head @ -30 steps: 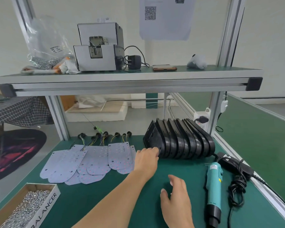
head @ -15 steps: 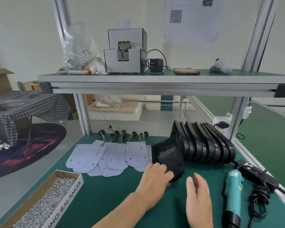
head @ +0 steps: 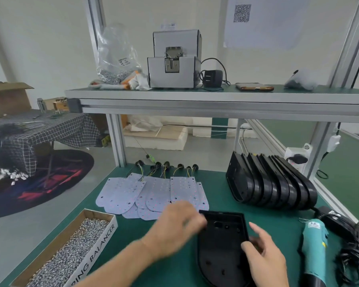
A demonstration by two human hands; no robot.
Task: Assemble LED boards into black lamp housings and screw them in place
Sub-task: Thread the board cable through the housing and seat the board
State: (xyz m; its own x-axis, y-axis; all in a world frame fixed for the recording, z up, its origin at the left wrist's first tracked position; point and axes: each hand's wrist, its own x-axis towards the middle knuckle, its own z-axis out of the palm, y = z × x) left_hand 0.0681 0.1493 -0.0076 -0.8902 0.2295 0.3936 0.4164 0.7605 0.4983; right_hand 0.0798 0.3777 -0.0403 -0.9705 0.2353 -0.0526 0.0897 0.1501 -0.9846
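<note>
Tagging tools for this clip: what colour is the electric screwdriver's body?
Teal body, black nose; the electric screwdriver shows clearly in the head view.

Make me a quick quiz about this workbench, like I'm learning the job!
1. True or false: the black housing lying alone rests flat on the table, hollow side up.
2. What fills the cardboard box? A) screws B) batteries C) marbles
3. Fill in: the blue-green screwdriver lies to the housing's ____.
Key: 1 true; 2 A; 3 right.
</note>
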